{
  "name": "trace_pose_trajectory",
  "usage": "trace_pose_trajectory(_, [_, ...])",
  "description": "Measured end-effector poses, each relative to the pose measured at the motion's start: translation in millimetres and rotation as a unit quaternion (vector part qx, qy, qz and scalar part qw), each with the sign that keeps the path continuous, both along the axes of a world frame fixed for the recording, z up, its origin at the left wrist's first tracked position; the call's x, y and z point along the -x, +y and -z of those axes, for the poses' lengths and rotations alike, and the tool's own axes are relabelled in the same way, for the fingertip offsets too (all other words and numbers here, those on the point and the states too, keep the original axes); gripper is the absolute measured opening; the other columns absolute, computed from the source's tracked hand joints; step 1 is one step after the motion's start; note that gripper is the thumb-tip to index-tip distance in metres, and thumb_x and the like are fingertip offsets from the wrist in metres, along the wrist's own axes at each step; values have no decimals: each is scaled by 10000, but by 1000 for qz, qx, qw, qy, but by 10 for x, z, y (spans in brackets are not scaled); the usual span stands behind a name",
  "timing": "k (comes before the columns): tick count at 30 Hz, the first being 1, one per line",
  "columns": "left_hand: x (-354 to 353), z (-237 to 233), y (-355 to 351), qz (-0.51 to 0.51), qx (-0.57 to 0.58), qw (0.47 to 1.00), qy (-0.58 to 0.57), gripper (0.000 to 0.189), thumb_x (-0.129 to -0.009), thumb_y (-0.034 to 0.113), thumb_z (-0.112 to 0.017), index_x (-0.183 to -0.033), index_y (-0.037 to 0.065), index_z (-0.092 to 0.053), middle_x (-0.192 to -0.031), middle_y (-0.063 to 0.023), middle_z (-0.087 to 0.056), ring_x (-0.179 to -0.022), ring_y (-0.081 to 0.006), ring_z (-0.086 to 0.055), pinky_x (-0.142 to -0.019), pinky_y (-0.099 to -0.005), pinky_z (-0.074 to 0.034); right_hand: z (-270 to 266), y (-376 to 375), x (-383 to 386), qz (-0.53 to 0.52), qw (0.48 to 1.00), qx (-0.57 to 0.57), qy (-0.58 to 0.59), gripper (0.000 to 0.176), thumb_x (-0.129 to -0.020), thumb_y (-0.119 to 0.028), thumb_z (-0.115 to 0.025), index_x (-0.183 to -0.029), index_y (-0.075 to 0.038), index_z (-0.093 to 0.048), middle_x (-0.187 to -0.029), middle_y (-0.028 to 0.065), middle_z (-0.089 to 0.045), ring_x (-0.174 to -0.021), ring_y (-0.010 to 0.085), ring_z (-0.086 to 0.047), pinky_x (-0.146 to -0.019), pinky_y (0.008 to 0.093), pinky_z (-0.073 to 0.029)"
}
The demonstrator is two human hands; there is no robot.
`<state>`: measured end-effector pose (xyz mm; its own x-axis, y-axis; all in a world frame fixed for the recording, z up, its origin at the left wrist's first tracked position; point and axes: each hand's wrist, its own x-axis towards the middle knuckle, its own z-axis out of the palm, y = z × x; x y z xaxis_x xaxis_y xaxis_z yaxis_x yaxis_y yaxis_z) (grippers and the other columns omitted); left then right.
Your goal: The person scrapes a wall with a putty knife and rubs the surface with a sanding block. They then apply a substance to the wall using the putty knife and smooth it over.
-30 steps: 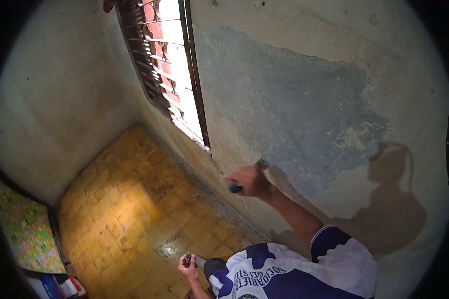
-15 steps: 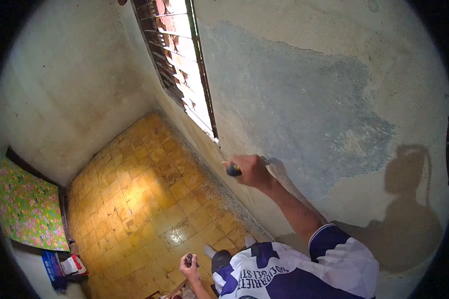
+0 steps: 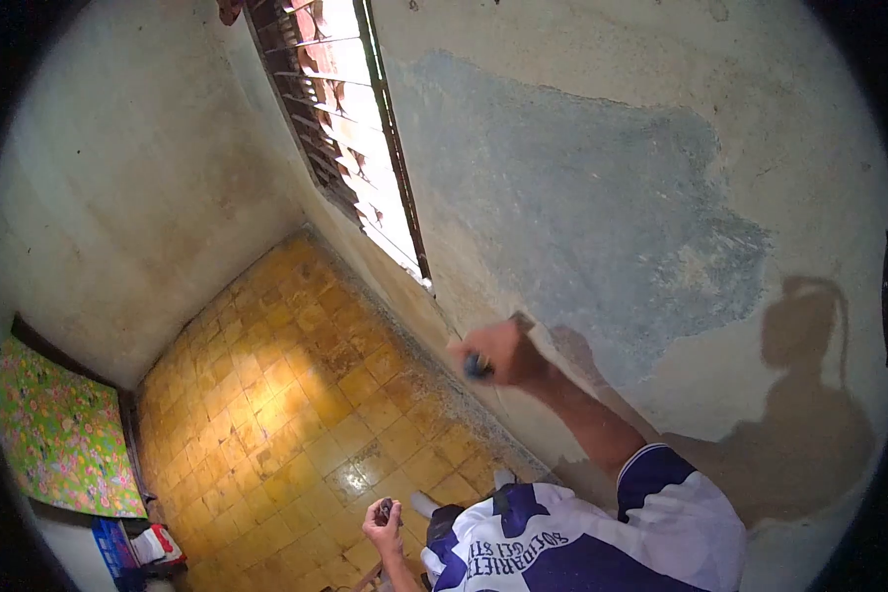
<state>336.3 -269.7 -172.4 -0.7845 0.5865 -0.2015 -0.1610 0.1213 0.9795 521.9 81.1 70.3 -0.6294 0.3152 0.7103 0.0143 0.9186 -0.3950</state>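
My right hand is wrapped round a scraper-like tool, its dark handle poking out below the fist and a short flat blade showing above it. The hand is blurred by motion and close in front of the wall, just below the lower edge of a grey patch in the pale plaster. Low in the view, my left hand is closed on a small dark object whose kind I cannot tell. That hand hangs over the tiled floor, beside my body.
A bright window with dark slats is set in the wall ahead. Yellow tiles cover the floor. At the left stand a flowered green cloth panel and a blue basket. My shadow falls on the wall at right.
My right hand has moved slightly down and right with the tool, and its wrist has turned. The left hand stays closed on its object. The whole view has shifted a little.
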Motion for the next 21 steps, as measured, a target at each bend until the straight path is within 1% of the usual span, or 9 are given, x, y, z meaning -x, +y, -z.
trace_pose_trajectory(3, [103,135,-17,14,-13,999,29,230,-808,40,-781,-1001,18,-658,-836,-8,-671,-701,-56,-589,-609,-200,-479,547,275,-121,129,987,89,-45,169,-866,-171,-690,-794,-57,-590,-584,98,-555,-500,260,-603,-481,376,-483])
trace_pose_trajectory(6, [188,84,20,37,-7,999,14,231,-807,48,-786,-999,20,-662,-824,4,-660,-689,-42,-569,-594,-191,-459,250,-171,-142,7,993,-110,-29,226,-857,-207,-713,-773,-48,-577,-592,96,-571,-519,265,-621,-477,365,-478])
trace_pose_trajectory(7, [230,99,33,41,-2,999,7,227,-807,51,-787,-995,21,-662,-818,9,-654,-682,-39,-562,-588,-190,-452,175,-227,-160,4,995,-97,6,259,-860,-224,-721,-748,-48,-568,-594,86,-572,-522,257,-619,-477,360,-475])
trace_pose_trajectory(10, [338,61,93,62,9,998,3,217,-809,61,-788,-983,25,-664,-796,25,-632,-662,-34,-543,-572,-186,-434,499,88,-209,116,993,21,-4,266,-869,-195,-714,-706,-64,-550,-597,65,-563,-519,222,-606,-472,358,-471])
trace_pose_trajectory(11, [341,-17,149,69,8,997,12,214,-810,65,-788,-980,26,-664,-786,31,-623,-654,-33,-537,-566,-186,-429,564,87,-179,71,997,2,33,283,-879,-169,-703,-680,-77,-524,-588,57,-533,-504,200,-584,-457,359,-454])
trace_pose_trajectory(14, [511,33,241,86,11,996,32,207,-809,71,-789,-970,30,-664,-763,42,-607,-630,-31,-521,-547,-186,-414,324,-216,-163,9,991,-137,9,270,-814,-68,-747,-677,-70,-514,-543,54,-464,-445,204,-510,-414,342,-391])
trace_pose_trajectory(18, [556,-76,284,95,6,995,18,238,-820,92,-787,-997,17,-647,-843,-20,-668,-725,-88,-611,-651,-225,-490,406,-65,-140,133,984,-108,48,309,-802,-71,-762,-653,-89,-492,-536,38,-430,-437,201,-498,-407,348,-383])
trace_pose_trajectory(19, [558,-69,301,99,17,995,18,239,-822,87,-783,-1004,15,-645,-858,-18,-664,-751,-92,-613,-677,-226,-489,413,-77,-112,93,987,-126,44,287,-805,-61,-752,-662,-86,-504,-546,39,-452,-448,202,-513,-413,342,-400])
trace_pose_trajectory(21, [532,-91,324,97,1,995,16,214,-809,70,-785,-979,26,-661,-783,21,-626,-654,-51,-543,-576,-198,-426,310,-227,-83,41,989,-143,17,241,-811,-56,-738,-689,-79,-531,-573,42,-499,-474,208,-546,-431,335,-433])
